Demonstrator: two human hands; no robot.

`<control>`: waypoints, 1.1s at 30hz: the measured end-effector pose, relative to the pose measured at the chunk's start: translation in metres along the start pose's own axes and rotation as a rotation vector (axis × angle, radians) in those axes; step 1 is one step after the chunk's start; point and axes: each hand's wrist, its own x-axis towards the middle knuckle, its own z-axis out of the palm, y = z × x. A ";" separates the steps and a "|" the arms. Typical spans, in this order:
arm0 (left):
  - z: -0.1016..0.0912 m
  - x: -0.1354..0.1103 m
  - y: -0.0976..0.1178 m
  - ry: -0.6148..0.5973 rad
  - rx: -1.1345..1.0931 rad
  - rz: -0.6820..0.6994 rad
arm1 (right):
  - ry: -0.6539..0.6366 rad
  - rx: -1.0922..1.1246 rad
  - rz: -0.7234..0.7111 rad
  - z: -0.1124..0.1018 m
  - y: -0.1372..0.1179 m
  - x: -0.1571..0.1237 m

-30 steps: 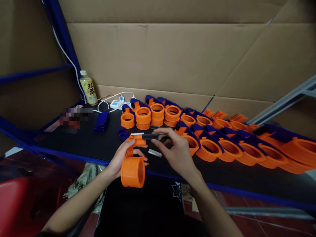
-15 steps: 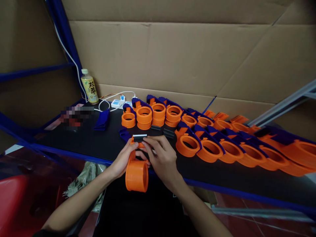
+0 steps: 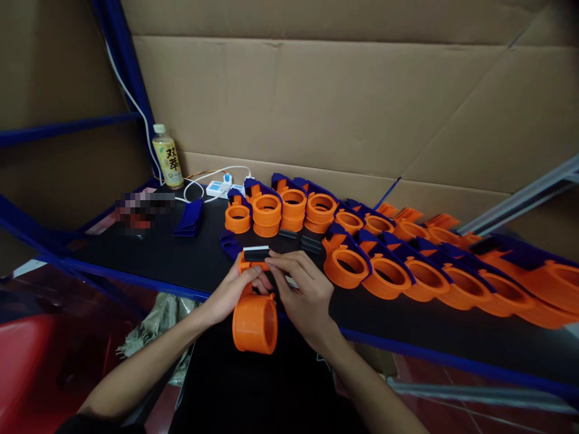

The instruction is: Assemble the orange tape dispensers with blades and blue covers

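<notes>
My left hand [image 3: 227, 294] is closed around the neck of an orange tape dispenser [image 3: 253, 327], whose round hub hangs down toward me. Across its top end lies a black strip with a white toothed blade edge [image 3: 256, 254]. My right hand [image 3: 304, 290] pinches the right end of that strip, fingers bent. Something small and pale shows under the right fingers, too hidden to name. Just behind my left hand, a dark blue part [image 3: 230, 246] rests on the table. Black strips [image 3: 310, 244] lie beyond my right fingers.
Rows of orange and blue tape dispensers [image 3: 346, 268] fill the black table [image 3: 149, 250] to the right. Folded blue pieces [image 3: 189, 218], a power strip [image 3: 217, 189] with white cables and a drink bottle [image 3: 167, 158] stand at the back left. A blue frame post [image 3: 122, 57] rises there.
The tape dispenser has turned slightly in my left hand, with its hub swinging a little to the right. My right hand has shifted slightly right along the black strip. The view has moved a little.
</notes>
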 end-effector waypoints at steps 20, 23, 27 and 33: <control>-0.004 0.000 0.021 0.003 -0.246 -0.368 | -0.444 -0.045 0.203 -0.001 0.040 0.032; 0.000 -0.003 0.022 0.009 -0.169 -0.368 | -0.673 -0.075 0.086 0.011 0.047 0.038; 0.002 -0.005 0.020 -0.002 -0.125 -0.336 | -0.763 0.010 -0.075 0.025 0.051 0.039; -0.002 -0.002 0.013 -0.018 -0.103 -0.300 | -0.775 -0.026 -0.154 0.035 0.057 0.042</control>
